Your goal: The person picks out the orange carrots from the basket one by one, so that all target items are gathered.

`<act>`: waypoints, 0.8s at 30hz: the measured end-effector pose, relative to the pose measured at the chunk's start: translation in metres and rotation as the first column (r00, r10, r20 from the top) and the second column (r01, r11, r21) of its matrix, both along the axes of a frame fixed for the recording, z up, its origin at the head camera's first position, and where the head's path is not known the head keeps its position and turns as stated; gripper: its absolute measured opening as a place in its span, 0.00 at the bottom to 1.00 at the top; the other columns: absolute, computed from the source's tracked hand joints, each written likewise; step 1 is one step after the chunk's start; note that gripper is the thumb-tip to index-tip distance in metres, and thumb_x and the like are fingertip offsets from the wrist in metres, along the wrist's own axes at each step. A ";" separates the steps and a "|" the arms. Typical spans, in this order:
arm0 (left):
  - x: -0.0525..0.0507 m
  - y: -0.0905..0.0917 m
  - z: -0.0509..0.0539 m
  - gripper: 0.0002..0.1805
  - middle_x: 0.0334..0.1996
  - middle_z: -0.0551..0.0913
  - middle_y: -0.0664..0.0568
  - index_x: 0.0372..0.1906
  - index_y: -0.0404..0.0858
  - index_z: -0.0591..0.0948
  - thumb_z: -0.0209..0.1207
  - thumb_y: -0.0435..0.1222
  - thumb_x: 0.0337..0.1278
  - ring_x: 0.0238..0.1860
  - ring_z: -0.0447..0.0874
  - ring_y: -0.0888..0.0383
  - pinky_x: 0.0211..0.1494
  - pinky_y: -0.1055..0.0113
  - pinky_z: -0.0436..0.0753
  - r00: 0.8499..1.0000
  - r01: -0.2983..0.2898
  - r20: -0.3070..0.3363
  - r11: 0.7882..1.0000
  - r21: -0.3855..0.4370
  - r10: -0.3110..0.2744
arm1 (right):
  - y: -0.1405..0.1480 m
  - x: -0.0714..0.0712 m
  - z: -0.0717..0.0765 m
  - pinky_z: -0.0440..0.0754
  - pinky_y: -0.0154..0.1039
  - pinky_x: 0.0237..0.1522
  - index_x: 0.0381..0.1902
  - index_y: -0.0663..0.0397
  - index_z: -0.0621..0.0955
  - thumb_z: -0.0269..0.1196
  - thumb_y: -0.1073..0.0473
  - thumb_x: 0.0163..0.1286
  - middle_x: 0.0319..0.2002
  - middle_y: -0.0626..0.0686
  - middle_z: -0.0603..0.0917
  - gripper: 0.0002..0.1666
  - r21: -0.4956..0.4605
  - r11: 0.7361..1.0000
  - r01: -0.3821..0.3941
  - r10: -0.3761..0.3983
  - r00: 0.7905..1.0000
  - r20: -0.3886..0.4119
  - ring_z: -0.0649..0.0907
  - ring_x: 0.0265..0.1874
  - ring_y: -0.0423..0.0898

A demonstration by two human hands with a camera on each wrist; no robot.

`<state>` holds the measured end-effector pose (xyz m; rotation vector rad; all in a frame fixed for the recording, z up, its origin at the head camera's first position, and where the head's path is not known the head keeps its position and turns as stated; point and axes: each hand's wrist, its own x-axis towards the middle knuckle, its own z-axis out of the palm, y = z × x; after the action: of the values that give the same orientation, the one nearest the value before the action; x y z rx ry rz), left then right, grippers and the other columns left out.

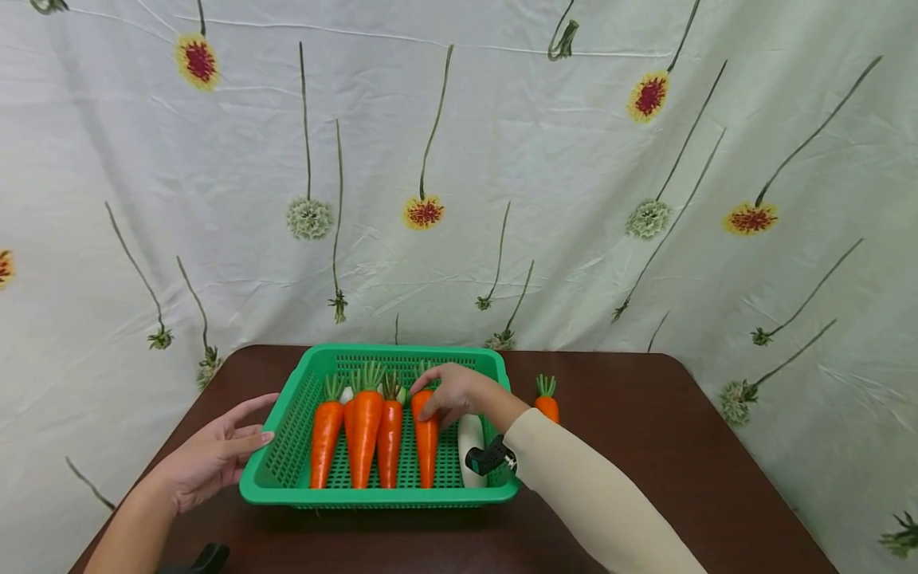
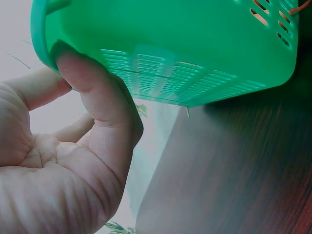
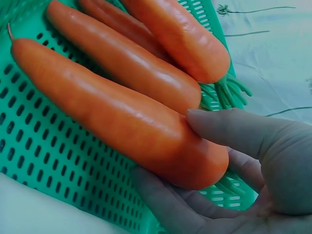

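Observation:
A green plastic basket (image 1: 373,499) stands on the table with several orange carrots (image 1: 366,438) lying side by side in it. At its left side, my left hand (image 1: 208,462) pinches the rim between thumb and fingers; the left wrist view shows the thumb (image 2: 80,73) against the basket wall. Inside, my right hand (image 1: 459,391) holds the rightmost carrot (image 3: 117,114) near its leafy top, thumb on one side and fingers on the other. To the right of that carrot lies a long white radish-like vegetable (image 1: 470,450), partly hidden by the right wrist.
Outside the basket, another carrot (image 1: 547,408) lies on the dark brown table (image 1: 631,446), partly covered by the right forearm. Behind the table hangs a pale curtain (image 1: 373,263) printed with flowers. Small pale pieces show between the carrot tops, too hidden to identify.

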<state>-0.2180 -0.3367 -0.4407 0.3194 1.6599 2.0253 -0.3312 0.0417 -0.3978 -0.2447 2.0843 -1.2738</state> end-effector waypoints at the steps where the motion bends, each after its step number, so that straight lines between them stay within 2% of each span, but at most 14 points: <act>1: 0.000 0.000 0.000 0.31 0.56 0.86 0.51 0.76 0.61 0.53 0.45 0.30 0.81 0.52 0.90 0.49 0.55 0.48 0.88 1.000 -0.002 0.000 1.000 -0.003 0.002 | 0.001 0.000 0.001 0.87 0.62 0.53 0.59 0.55 0.82 0.71 0.76 0.60 0.44 0.59 0.85 0.29 -0.009 1.000 0.006 -0.005 1.000 0.001 0.89 0.37 0.57; 11: -0.001 0.000 0.000 0.31 0.57 0.86 0.51 0.76 0.60 0.52 0.44 0.31 0.81 0.52 0.90 0.48 0.55 0.47 0.87 1.000 0.001 0.000 1.000 -0.009 -0.001 | 0.012 -0.005 0.008 0.85 0.63 0.57 0.65 0.56 0.79 0.70 0.74 0.62 0.48 0.61 0.84 0.33 -0.102 0.994 0.035 -0.035 0.999 -0.005 0.90 0.36 0.56; 20: -0.002 -0.001 0.000 0.32 0.57 0.86 0.52 0.77 0.59 0.50 0.44 0.31 0.81 0.52 0.90 0.47 0.55 0.47 0.88 1.000 0.003 0.000 1.000 -0.009 -0.003 | 0.026 -0.004 0.018 0.84 0.62 0.59 0.68 0.56 0.77 0.69 0.73 0.64 0.51 0.63 0.84 0.34 -0.186 0.981 0.056 -0.058 0.998 -0.005 0.90 0.40 0.54; 24: -0.002 -0.001 0.000 0.31 0.57 0.86 0.52 0.77 0.60 0.51 0.44 0.31 0.81 0.52 0.90 0.48 0.55 0.47 0.88 1.000 0.008 0.003 1.000 -0.005 -0.008 | 0.032 -0.003 0.022 0.88 0.56 0.54 0.70 0.56 0.75 0.68 0.73 0.65 0.51 0.63 0.85 0.35 -0.228 0.972 0.061 -0.064 0.998 -0.007 0.89 0.40 0.51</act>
<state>-0.2196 -0.3379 -0.4410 0.3204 1.6596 2.0143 -0.3343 0.0734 -0.3755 -0.2916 1.9705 -1.5554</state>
